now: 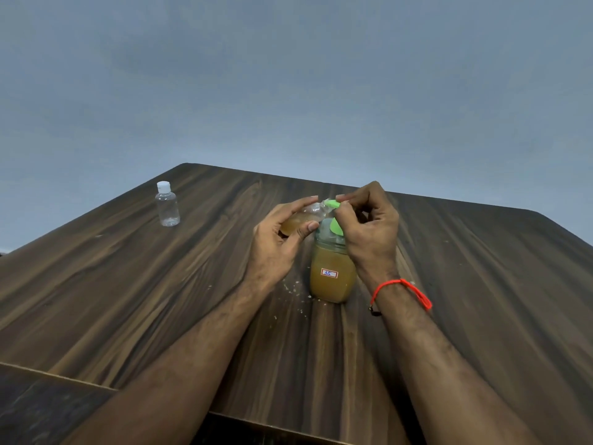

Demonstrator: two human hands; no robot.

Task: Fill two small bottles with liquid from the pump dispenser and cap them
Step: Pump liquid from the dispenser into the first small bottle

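A pump dispenser (332, 274) with amber liquid, a small white label and a green pump head stands mid-table. My left hand (276, 239) holds a small clear bottle (305, 216) tilted on its side, partly filled with amber liquid, its mouth against the green nozzle (332, 203). My right hand (369, 226) rests over the pump head, its fingers pinched at the nozzle. A second small clear bottle (167, 205) with a white cap stands upright at the far left, apart from both hands and without visible liquid.
The dark wood-grain table (160, 300) has light crumbs or droplets (292, 292) scattered beside the dispenser's base. A red thread band (401, 292) circles my right wrist. The table's near edge runs along the bottom; a plain grey wall lies behind.
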